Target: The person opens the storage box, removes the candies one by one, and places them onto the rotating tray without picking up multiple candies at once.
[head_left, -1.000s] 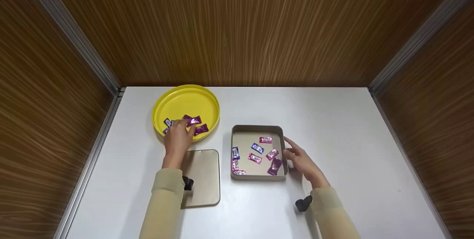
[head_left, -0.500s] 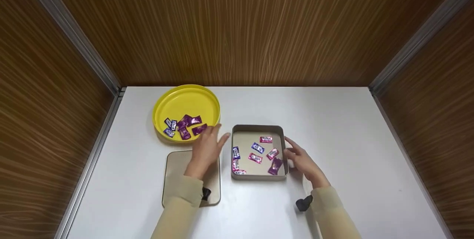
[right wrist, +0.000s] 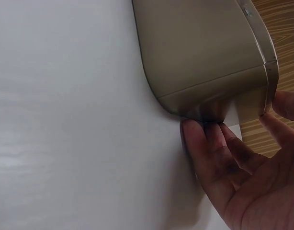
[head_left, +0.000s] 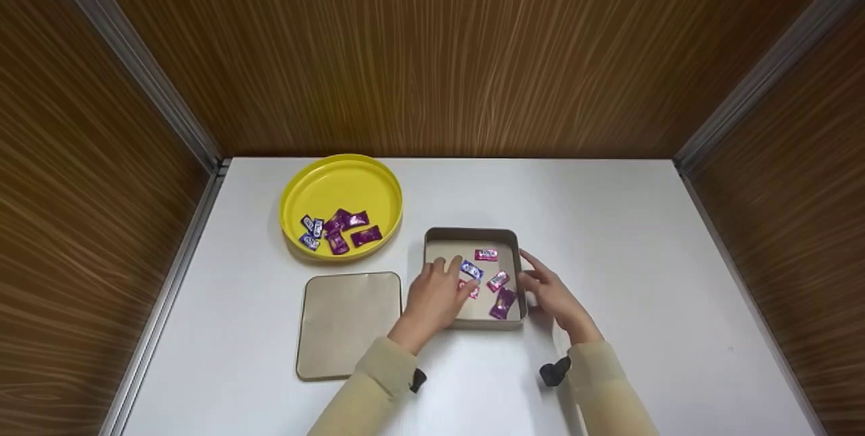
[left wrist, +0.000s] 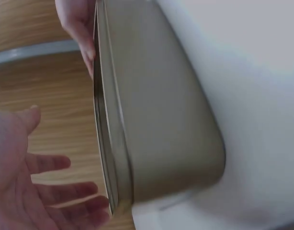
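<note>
My left hand point(head_left: 436, 297) is over the left part of a square tin box point(head_left: 488, 325), its fingers spread and relaxed. In the left wrist view that hand point(left wrist: 46, 182) has nothing between its fingers, and they are close to the tin's rim. Wrapped candies lie inside the tin: a blue candy point(head_left: 472, 270), pink candies such as the one near the back point(head_left: 486, 255), and a larger dark purple candy point(head_left: 503, 303). The left hand hides the candies at the left side. My right hand point(head_left: 554, 294) rests its fingers against the tin's right outer wall point(right wrist: 204, 52), fingertips low on it.
A round yellow tray point(head_left: 338, 182) stands at the back left, holding several dark purple candies point(head_left: 366, 236) and some small blue-and-white ones point(head_left: 309, 241). The tin's flat lid point(head_left: 348, 328) lies left of the box. Wood-grain panels point(head_left: 432, 51) enclose the white table point(head_left: 595, 206).
My left hand has moved from the yellow tray, across the lid, to over the tin, going right and towards me. The candies in the tray are uncovered. The right hand stays at the tin's side.
</note>
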`<state>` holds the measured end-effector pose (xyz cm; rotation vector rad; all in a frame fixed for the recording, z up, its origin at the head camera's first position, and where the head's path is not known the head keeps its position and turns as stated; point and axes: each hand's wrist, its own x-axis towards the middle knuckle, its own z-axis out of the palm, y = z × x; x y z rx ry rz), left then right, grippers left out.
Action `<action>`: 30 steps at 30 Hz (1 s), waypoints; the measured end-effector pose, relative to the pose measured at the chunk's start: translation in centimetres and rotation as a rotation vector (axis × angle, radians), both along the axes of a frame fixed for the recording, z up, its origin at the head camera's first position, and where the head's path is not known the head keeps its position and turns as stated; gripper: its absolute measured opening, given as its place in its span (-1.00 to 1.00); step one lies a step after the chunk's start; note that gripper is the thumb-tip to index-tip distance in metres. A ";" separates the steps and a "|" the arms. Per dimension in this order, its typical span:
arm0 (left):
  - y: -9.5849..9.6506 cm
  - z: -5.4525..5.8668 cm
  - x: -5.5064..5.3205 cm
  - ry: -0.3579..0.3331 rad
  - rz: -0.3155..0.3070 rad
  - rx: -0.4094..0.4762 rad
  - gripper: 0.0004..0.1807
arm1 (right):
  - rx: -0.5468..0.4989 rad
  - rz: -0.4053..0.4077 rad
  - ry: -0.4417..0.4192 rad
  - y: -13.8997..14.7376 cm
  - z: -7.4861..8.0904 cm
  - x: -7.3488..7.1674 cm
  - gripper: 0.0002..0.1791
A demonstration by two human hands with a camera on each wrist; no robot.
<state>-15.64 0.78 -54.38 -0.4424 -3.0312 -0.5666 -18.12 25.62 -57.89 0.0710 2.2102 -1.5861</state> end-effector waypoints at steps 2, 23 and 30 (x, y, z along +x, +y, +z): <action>0.7 -0.2 0.4 0.004 0.018 -0.006 -0.31 | -0.001 -0.004 0.003 0.2 -0.7 -0.1 -0.33; 3.5 -2.1 0.5 -0.257 0.133 -0.101 -0.19 | 0.023 -0.029 0.019 0.2 -1.1 -0.2 -0.35; 3.4 -2.4 0.3 -0.163 0.081 -0.093 -0.27 | 0.008 -0.032 0.004 0.2 -1.0 -0.2 -0.35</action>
